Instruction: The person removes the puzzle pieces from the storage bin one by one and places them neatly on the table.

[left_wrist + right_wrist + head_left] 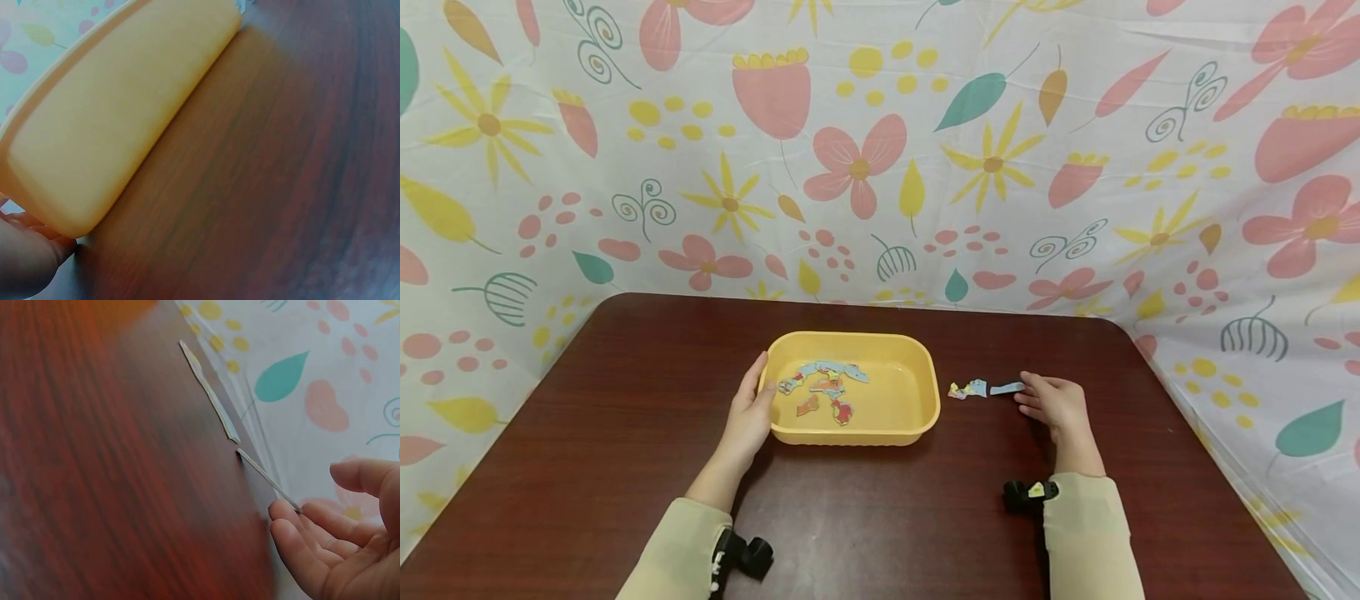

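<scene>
My left hand grips the left end of a yellow plastic tray, thumb at the rim. In the left wrist view, fingers of that hand bend around the tray's corner. Several colourful jigsaw pieces lie inside, toward its left half. Right of the tray, my right hand touches the end of a narrow light-blue jigsaw piece. The right wrist view shows the thumb raised away from that thin piece, with relaxed fingers at its near end.
Another blue and yellow jigsaw piece lies between the tray and the narrow piece, on the dark brown table. A white flowered cloth hangs behind the table and along its sides. Both wrists wear black cameras.
</scene>
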Demonstrator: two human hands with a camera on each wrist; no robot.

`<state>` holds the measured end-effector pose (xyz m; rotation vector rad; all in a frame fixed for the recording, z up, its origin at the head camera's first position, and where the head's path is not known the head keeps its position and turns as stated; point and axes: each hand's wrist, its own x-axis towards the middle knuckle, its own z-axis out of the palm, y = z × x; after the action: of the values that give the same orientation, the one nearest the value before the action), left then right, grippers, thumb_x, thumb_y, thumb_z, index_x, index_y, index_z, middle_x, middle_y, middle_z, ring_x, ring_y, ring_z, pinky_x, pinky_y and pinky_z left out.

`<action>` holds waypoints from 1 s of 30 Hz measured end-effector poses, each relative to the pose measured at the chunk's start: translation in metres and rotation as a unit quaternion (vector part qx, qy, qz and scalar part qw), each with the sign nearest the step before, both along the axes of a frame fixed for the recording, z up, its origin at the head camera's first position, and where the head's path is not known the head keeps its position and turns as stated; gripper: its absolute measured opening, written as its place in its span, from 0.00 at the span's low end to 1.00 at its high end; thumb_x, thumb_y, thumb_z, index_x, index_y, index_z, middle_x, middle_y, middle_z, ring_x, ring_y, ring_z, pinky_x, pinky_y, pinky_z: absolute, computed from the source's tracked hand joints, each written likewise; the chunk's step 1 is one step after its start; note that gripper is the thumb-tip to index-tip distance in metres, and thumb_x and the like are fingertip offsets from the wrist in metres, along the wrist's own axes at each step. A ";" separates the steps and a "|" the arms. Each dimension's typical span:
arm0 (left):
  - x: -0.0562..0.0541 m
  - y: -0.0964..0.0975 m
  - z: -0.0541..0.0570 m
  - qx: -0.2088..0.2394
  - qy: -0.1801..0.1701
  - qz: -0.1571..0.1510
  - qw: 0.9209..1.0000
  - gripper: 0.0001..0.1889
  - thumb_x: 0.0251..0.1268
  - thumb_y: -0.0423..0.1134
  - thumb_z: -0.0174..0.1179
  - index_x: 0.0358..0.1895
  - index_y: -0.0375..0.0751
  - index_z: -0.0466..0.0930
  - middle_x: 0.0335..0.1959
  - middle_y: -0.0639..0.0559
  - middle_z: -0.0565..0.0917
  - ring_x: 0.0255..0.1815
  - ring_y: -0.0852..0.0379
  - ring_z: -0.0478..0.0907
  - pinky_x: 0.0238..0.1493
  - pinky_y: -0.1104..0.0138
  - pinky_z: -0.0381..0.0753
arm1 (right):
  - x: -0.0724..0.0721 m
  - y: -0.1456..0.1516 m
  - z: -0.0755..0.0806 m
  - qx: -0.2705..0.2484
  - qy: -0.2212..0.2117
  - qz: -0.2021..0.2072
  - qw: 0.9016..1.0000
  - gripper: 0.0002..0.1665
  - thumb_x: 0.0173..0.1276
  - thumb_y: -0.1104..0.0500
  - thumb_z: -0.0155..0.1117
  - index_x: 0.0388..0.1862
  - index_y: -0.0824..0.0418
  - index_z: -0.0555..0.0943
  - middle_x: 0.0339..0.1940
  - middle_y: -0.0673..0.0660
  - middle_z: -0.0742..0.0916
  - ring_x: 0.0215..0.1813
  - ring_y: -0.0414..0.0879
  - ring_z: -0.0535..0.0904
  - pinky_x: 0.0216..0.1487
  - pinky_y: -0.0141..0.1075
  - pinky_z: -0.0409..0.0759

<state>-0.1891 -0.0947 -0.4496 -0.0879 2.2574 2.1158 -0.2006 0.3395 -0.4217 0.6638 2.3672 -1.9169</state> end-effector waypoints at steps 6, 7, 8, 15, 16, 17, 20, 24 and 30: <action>0.000 0.000 0.000 0.001 0.006 0.003 1.000 0.28 0.76 0.36 0.39 0.76 0.52 0.47 0.77 0.48 0.49 0.70 0.45 0.59 0.66 0.50 0.64 | 0.001 -0.002 0.001 0.032 0.000 0.002 0.999 0.38 0.71 0.48 0.53 0.69 0.73 0.62 0.61 0.74 0.75 0.35 0.35 0.85 0.40 0.31 0.83; 0.000 0.000 0.000 0.000 0.005 0.002 1.000 0.28 0.76 0.36 0.39 0.76 0.52 0.47 0.77 0.48 0.49 0.70 0.45 0.59 0.66 0.51 0.64 | 0.001 -0.003 0.001 0.038 0.000 0.002 0.999 0.38 0.71 0.48 0.53 0.68 0.73 0.62 0.62 0.74 0.74 0.35 0.35 0.85 0.40 0.31 0.83; 0.000 0.000 0.000 0.001 0.005 0.002 1.000 0.28 0.76 0.36 0.39 0.76 0.52 0.47 0.76 0.48 0.49 0.70 0.45 0.60 0.66 0.51 0.64 | 0.001 -0.003 0.001 0.043 0.000 0.003 0.999 0.38 0.71 0.47 0.53 0.68 0.73 0.62 0.63 0.74 0.73 0.36 0.35 0.85 0.40 0.32 0.83; -0.001 0.000 -0.001 0.002 0.003 0.002 1.000 0.28 0.76 0.37 0.39 0.76 0.53 0.47 0.76 0.48 0.49 0.68 0.45 0.62 0.64 0.51 0.66 | 0.003 -0.004 0.003 0.084 -0.002 0.015 0.996 0.39 0.70 0.43 0.52 0.68 0.71 0.64 0.62 0.74 0.74 0.45 0.41 0.85 0.45 0.34 0.82; -0.001 0.000 -0.001 0.002 0.001 0.003 1.000 0.28 0.76 0.37 0.39 0.76 0.53 0.47 0.76 0.48 0.50 0.68 0.46 0.62 0.65 0.52 0.66 | 0.003 -0.004 0.004 0.086 -0.001 0.015 0.996 0.40 0.70 0.43 0.52 0.68 0.71 0.65 0.62 0.74 0.74 0.46 0.43 0.85 0.46 0.35 0.82; -0.001 0.000 -0.001 0.001 0.000 0.004 1.000 0.28 0.76 0.37 0.39 0.76 0.53 0.47 0.76 0.49 0.50 0.68 0.46 0.61 0.65 0.52 0.66 | 0.003 -0.004 0.004 0.088 0.000 0.015 0.996 0.40 0.70 0.42 0.52 0.68 0.71 0.65 0.62 0.74 0.75 0.47 0.44 0.85 0.46 0.35 0.82; -0.002 0.001 -0.001 -0.001 -0.002 0.004 1.000 0.28 0.76 0.38 0.39 0.76 0.55 0.47 0.76 0.49 0.50 0.67 0.47 0.62 0.64 0.52 0.67 | 0.004 -0.006 0.006 0.103 0.005 0.016 0.995 0.40 0.69 0.40 0.52 0.66 0.70 0.67 0.61 0.72 0.76 0.48 0.44 0.84 0.46 0.35 0.82; -0.002 0.001 0.000 -0.003 -0.003 0.003 1.000 0.28 0.76 0.38 0.39 0.76 0.55 0.47 0.76 0.49 0.50 0.68 0.46 0.62 0.63 0.52 0.68 | 0.004 -0.009 0.010 0.123 0.021 0.021 0.992 0.41 0.68 0.38 0.53 0.64 0.69 0.70 0.60 0.71 0.77 0.47 0.43 0.85 0.45 0.35 0.83; -0.001 0.000 -0.002 -0.009 -0.004 -0.004 1.000 0.28 0.77 0.39 0.38 0.76 0.55 0.46 0.77 0.48 0.49 0.69 0.44 0.61 0.64 0.50 0.66 | 0.005 -0.023 0.013 0.116 0.052 0.040 0.991 0.38 0.68 0.39 0.54 0.62 0.69 0.72 0.59 0.72 0.78 0.43 0.41 0.85 0.43 0.33 0.83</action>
<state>-0.1900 -0.0944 -0.4518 -0.0860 2.2696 2.0869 -0.1960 0.3164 -0.4088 0.4807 2.6640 -1.7006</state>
